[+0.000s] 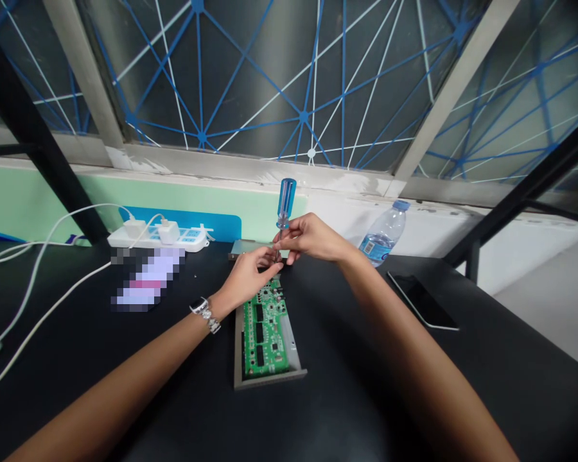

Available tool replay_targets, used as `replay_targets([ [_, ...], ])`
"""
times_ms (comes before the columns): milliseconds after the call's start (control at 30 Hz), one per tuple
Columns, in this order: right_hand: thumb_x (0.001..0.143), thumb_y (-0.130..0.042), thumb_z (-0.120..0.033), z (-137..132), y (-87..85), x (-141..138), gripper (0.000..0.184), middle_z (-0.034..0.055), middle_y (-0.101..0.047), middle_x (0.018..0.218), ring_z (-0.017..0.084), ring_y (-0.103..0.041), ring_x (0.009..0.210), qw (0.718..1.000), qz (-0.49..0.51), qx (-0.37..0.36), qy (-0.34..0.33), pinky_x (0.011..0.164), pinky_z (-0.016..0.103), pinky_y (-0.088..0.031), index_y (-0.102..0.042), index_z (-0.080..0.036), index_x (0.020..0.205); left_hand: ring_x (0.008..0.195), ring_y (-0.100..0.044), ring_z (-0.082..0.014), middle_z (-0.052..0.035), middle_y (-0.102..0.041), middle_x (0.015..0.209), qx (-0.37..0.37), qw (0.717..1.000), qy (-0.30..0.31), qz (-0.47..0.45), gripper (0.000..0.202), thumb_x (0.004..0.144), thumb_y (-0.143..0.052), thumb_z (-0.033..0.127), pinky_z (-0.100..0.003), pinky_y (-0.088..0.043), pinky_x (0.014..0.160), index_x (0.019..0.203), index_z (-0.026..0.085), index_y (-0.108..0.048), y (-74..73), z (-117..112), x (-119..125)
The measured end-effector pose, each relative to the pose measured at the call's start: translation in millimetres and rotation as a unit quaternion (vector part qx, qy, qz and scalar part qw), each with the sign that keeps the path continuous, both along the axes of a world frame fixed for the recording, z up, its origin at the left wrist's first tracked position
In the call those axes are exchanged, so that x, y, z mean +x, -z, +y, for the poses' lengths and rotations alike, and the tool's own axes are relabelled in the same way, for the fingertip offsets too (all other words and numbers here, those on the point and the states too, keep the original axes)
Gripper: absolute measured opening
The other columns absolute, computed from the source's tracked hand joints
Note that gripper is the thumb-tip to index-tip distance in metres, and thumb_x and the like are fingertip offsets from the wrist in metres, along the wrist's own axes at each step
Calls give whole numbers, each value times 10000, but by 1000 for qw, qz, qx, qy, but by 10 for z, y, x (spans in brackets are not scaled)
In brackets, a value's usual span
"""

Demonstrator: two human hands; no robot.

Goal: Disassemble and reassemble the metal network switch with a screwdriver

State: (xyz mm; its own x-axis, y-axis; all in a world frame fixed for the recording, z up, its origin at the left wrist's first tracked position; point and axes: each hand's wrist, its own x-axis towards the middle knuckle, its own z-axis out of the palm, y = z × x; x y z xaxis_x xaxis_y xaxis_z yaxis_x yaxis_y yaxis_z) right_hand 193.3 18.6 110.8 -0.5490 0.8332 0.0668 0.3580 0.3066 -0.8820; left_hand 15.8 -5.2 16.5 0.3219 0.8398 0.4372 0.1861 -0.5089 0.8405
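A screwdriver (pixel 286 202) with a clear blue handle stands nearly upright, handle up. My right hand (pixel 308 237) is closed on its thin shaft just below the handle. My left hand (pixel 248 274) is closed too, thumb and fingers pinched around the shaft's lower end; whatever they hold there is too small to make out. Under the left fingers lies a green circuit board (pixel 270 333) with black chips, set in a grey metal tray (pixel 270 381). The tip of the screwdriver is hidden by the fingers. A bracelet watch (pixel 205 313) circles my left wrist.
Behind the hands lies a flat metal piece (pixel 243 247). A white power strip (pixel 192 240) with plugged chargers and white cables (pixel 41 269) is at left, near a blurred-out item (pixel 149 280). To the right are a water bottle (pixel 384 234) and a phone (pixel 421 300).
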Motion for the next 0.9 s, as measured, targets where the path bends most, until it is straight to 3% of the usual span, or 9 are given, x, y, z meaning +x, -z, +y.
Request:
replay_targets([
  [133, 701, -794, -375, -2, -3, -19, 281, 34, -686, 622, 154, -679, 504, 999, -13, 30, 3, 466, 230, -503, -674, -126, 750, 780, -690, -171, -40, -703, 838, 21, 999, -50, -7, 153, 849, -670, 290, -295, -545, 729, 924, 163, -628, -6, -28, 43],
  [267, 672, -806, -358, -9, 5, -36, 274, 22, -663, 584, 147, -659, 473, 999, -11, 44, 22, 450, 232, -488, -649, -134, 694, 740, -687, -169, -43, -704, 792, 2, 997, -64, -34, 145, 817, -702, 278, -286, -547, 700, 841, 149, -639, 7, -14, 57],
  [433, 667, -801, -332, -24, 39, -70, 267, 3, -628, 549, 145, -647, 455, 997, -2, 64, 46, 414, 221, -448, -614, -142, 647, 799, -721, -195, -74, -746, 834, -44, 997, -22, -58, 109, 831, -672, 237, -321, -576, 773, 862, 132, -680, 7, 0, 39],
  [567, 672, -801, -308, -23, 56, -83, 260, -6, -619, 533, 143, -648, 484, 996, 3, 72, 47, 443, 221, -467, -597, -151, 643, 899, -728, -212, -95, -764, 947, -36, 998, 19, -44, 156, 877, -619, 235, -359, -570, 872, 954, 128, -702, 9, 14, -1],
  [767, 771, -725, -277, -32, -15, -12, 242, 57, -734, 801, 147, -709, 640, 999, -2, -19, -31, 522, 215, -512, -674, -129, 955, 953, -716, -226, -104, -756, 982, -26, 998, 59, -26, 203, 918, -564, 260, -379, -547, 915, 981, 118, -695, 21, 61, -48],
  [900, 784, -713, -271, -29, -28, 6, 205, 75, -738, 746, 168, -726, 620, 999, -7, -18, -28, 542, 228, -532, -694, -104, 902, 965, -707, -225, -100, -748, 980, -29, 996, 80, -8, 210, 935, -534, 275, -374, -541, 909, 948, 130, -685, 3, 71, -57],
])
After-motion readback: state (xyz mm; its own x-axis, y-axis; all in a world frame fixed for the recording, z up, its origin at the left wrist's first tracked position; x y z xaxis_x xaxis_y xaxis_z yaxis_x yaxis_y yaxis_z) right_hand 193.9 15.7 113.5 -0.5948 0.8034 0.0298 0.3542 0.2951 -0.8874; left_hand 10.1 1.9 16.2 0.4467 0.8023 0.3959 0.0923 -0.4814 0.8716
